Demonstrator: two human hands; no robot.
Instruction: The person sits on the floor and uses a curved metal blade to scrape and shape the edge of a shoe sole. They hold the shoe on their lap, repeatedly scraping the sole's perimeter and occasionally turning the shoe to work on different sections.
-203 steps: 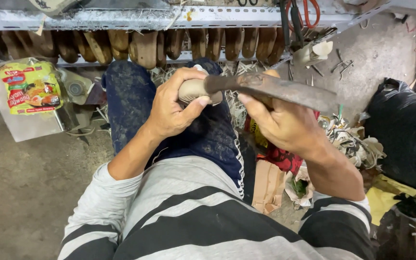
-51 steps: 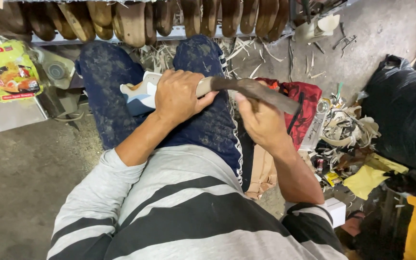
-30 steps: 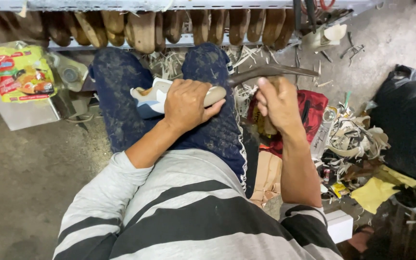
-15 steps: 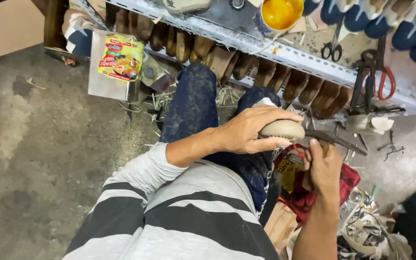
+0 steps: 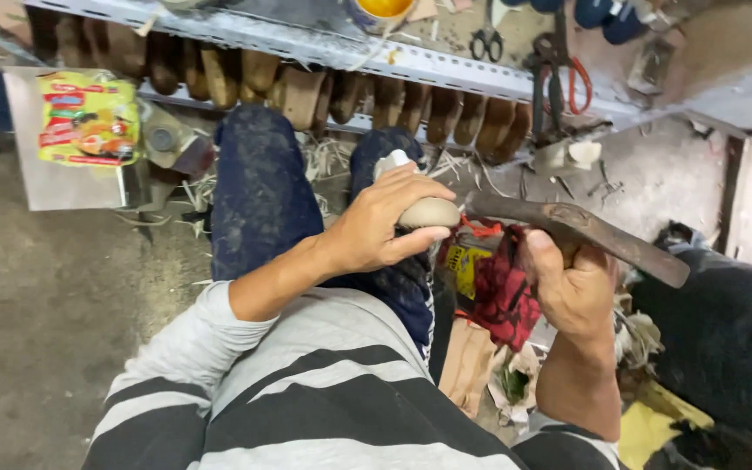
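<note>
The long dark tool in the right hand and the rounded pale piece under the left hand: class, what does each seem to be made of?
The long tool in the right hand looks like metal: dull brown, rust-like patches, no shine. The rounded piece under the left hand looks smooth, matte and beige, perhaps wood or plastic; the look leaves it open.

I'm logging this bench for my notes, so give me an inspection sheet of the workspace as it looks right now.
Surface: grey concrete floor, dusty, scraps by the legs.
Job's things: tan rounded shoe piece on the knee; long rusty metal tool touching it.
Clutter: red cloth, yellow packet, brown shoe forms lined under the shelf.
Grippers: left hand grips the shoe piece; right hand grips the tool.
Cables: nothing seen.
Surroundings: metal shelf with scissors, pliers, yellow pot.
</note>
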